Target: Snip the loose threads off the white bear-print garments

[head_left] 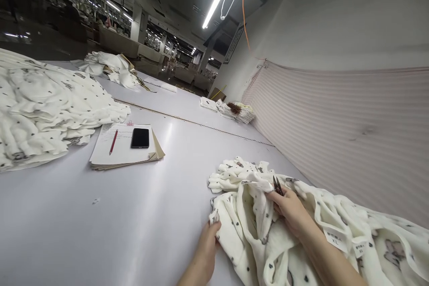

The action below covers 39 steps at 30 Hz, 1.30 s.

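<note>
A white fleecy garment [248, 219] with small dark prints lies bunched at the front right of the table. My left hand [207, 246] pinches its left edge between thumb and fingers. My right hand [290, 210] grips another fold of the same garment. Dark thread snips [277, 186] stick up out of my right hand, blades pointing upward. More of the same printed cloth [348, 208] runs off to the right, with white size labels [335, 238] showing on it. The fingertips of both hands are partly hidden by fabric.
A large heap of printed garments [43, 107] covers the table's left. Beside it lie a paper pad [100, 154], a red pencil [113, 142] and a black phone [140, 137]. Farther back are a cloth pile [110, 67] and stacked pieces [231, 109]. A striped pink sheet [335, 120] hangs along the right wall.
</note>
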Each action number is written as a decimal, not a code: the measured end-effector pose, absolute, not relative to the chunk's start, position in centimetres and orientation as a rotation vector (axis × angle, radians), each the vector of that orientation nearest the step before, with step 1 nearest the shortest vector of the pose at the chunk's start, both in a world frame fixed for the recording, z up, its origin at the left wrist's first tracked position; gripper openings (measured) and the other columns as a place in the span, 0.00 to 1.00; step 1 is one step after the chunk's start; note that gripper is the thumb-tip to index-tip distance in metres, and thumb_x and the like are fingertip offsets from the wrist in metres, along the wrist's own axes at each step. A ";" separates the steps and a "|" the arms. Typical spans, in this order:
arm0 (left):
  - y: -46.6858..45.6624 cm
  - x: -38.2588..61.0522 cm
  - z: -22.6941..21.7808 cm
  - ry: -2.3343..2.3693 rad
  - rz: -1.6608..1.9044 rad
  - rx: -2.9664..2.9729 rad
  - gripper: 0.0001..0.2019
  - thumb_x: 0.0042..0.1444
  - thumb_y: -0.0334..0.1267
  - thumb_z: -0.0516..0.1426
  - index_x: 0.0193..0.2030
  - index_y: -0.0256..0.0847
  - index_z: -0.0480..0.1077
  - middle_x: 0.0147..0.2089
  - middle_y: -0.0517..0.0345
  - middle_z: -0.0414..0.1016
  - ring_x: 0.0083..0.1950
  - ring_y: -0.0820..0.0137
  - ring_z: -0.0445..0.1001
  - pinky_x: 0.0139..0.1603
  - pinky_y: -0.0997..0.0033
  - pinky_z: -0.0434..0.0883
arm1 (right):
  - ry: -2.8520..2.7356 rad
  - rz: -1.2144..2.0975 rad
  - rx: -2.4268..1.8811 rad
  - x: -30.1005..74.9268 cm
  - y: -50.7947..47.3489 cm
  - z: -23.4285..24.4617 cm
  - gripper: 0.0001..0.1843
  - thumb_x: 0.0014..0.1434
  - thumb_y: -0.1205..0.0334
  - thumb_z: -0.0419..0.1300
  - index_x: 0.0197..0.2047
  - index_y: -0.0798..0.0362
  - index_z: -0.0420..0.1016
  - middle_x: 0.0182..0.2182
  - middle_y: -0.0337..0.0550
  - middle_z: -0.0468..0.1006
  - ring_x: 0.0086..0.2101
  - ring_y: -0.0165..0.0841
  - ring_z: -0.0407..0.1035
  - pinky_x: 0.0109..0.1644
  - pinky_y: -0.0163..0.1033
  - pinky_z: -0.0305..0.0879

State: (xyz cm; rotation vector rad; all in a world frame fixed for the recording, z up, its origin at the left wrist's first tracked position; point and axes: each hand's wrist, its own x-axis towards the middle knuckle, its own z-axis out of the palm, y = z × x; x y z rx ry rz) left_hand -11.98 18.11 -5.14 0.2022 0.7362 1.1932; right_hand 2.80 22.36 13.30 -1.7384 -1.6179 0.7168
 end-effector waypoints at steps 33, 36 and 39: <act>14.9 -4.5 -4.4 0.871 1.346 0.475 0.13 0.47 0.34 0.59 0.41 0.39 0.76 0.59 0.48 0.70 0.65 0.56 0.61 0.67 0.63 0.55 | -2.306 0.162 -2.051 2.5 22.4 11.2 0.27 0.51 0.76 0.49 0.55 0.54 0.62 0.49 0.53 0.73 0.49 0.43 0.68 0.48 0.41 0.62; 16.4 -6.9 -5.7 0.980 1.262 0.284 0.19 0.57 0.38 0.49 0.55 0.38 0.61 0.62 0.41 0.64 0.64 0.62 0.63 0.60 0.65 0.65 | -2.219 0.175 -2.102 3.8 21.8 13.4 0.24 0.54 0.70 0.49 0.55 0.50 0.59 0.50 0.50 0.72 0.48 0.42 0.69 0.45 0.39 0.64; 18.3 -6.6 -5.5 1.021 1.143 0.211 0.19 0.59 0.44 0.48 0.54 0.36 0.57 0.49 0.39 0.73 0.49 0.61 0.77 0.44 0.66 0.74 | -2.140 0.189 -2.155 5.3 21.3 15.5 0.23 0.55 0.66 0.50 0.55 0.47 0.58 0.50 0.48 0.72 0.46 0.42 0.70 0.41 0.38 0.64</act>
